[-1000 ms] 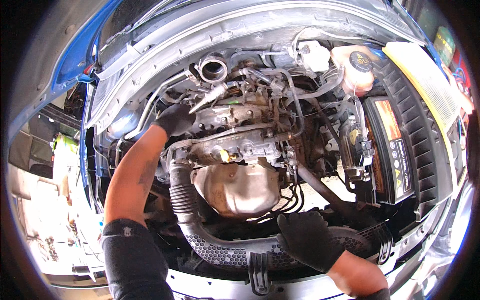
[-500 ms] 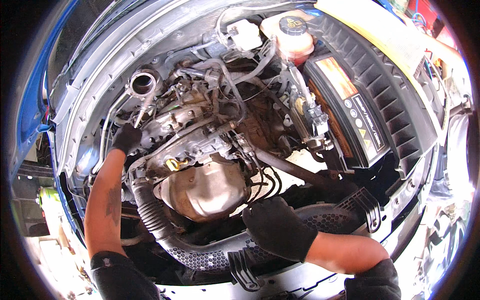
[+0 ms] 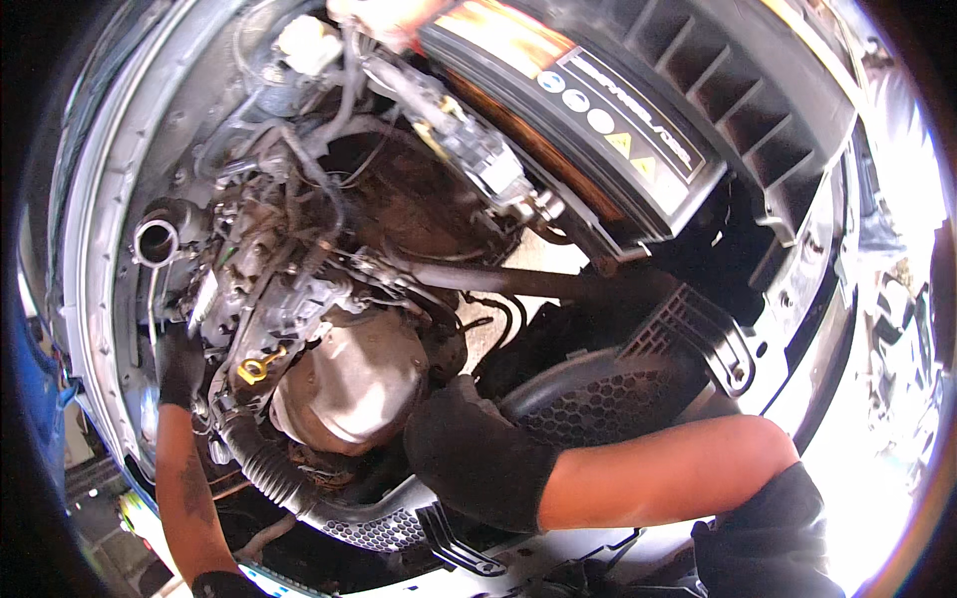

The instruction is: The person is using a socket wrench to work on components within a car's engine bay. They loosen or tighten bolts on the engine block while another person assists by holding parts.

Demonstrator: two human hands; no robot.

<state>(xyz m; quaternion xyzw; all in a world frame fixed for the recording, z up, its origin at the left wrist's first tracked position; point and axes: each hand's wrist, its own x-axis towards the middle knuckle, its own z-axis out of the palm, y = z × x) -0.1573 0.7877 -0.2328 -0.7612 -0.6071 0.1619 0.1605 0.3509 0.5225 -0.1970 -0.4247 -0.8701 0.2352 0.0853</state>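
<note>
My left hand (image 3: pixel 181 369), in a black glove, reaches down at the left side of the engine (image 3: pixel 274 279), beside a thin metal pipe (image 3: pixel 153 299). Its fingers are hidden among the parts. My right hand (image 3: pixel 477 453), also black-gloved, is curled at the front of the engine bay, at the upper edge of a honeycomb-patterned black duct (image 3: pixel 598 399). What lies under its fingers cannot be seen. Between the hands are a dull metal heat shield (image 3: pixel 349 384), a yellow-handled dipstick (image 3: pixel 261 369) and a black corrugated hose (image 3: pixel 264 458).
A black battery (image 3: pixel 598 120) stands at the upper right, beside a ribbed black plastic tray (image 3: pixel 688 50). An open round metal pipe mouth (image 3: pixel 158 241) faces up at the left. Black slotted brackets (image 3: pixel 454 543) stick out along the front edge.
My view has swung right and closer, so the engine sits further left. My right hand has shifted left along the duct, nearer the heat shield. My left hand stays beside the engine.
</note>
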